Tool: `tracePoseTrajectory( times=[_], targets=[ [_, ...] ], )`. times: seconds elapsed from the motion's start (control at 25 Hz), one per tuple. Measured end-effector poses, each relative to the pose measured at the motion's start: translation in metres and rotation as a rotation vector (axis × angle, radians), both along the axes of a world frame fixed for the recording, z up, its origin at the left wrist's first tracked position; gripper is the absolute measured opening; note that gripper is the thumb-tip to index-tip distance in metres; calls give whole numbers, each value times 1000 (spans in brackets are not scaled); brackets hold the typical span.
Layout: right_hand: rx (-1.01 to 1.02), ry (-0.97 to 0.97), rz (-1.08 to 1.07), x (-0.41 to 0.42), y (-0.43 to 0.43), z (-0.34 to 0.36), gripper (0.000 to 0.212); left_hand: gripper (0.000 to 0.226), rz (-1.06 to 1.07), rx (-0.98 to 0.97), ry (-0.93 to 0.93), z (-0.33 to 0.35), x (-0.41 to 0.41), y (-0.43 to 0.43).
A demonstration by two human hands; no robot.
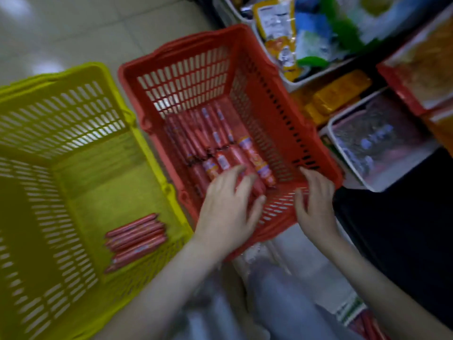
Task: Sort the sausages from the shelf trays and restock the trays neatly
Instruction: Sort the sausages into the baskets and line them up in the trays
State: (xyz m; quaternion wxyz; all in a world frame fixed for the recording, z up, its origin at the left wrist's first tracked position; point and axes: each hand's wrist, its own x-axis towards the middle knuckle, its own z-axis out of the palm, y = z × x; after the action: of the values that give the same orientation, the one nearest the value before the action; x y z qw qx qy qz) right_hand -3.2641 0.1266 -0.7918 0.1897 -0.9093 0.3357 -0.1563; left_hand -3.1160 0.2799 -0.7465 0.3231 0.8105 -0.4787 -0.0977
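My left hand (228, 207) curls round sausages (255, 158) in the red basket (269, 106). My right hand (316, 202), loosely spread, touches its near wall. Thin sausages (136, 239) lie in the yellow basket (81, 69).

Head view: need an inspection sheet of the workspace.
surface: tiled floor, two baskets side by side on it.
job's things: sausages in rows in the red basket; a smaller sausage bunch in the yellow basket.
clutter: translucent plastic by the knees, blurred.
grips: left hand on the red basket's sausages, hold unclear from blur; right hand relaxed at its near wall, holding nothing.
cables: nothing seen.
surroundings: shelf trays of packaged goods on the right.
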Motion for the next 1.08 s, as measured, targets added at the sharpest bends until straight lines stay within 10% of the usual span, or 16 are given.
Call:
tracePoseTrajectory(
  times=[0.28, 0.52, 0.72, 0.92, 1.08],
  targets=[
    [4, -254, -366, -65, -7, -65, 44, 60, -285, 370, -206, -53, -61, -24],
    [25, 487, -360, -151, 1, -152, 58, 42, -293, 397, -402, -63, -74, -21],
    [-146, 544, -137, -170, -1, -180, 59, 40, -289, 394, -445, -61, -75, -19],
    [218, 727, -423, -180, -13, -189, 37, 38, -283, 396, -515, -66, -74, -18],
    [275, 519, -434, -162, -18, -163, 23, 37, -299, 418, -501, -64, -75, -18]
  ],
)
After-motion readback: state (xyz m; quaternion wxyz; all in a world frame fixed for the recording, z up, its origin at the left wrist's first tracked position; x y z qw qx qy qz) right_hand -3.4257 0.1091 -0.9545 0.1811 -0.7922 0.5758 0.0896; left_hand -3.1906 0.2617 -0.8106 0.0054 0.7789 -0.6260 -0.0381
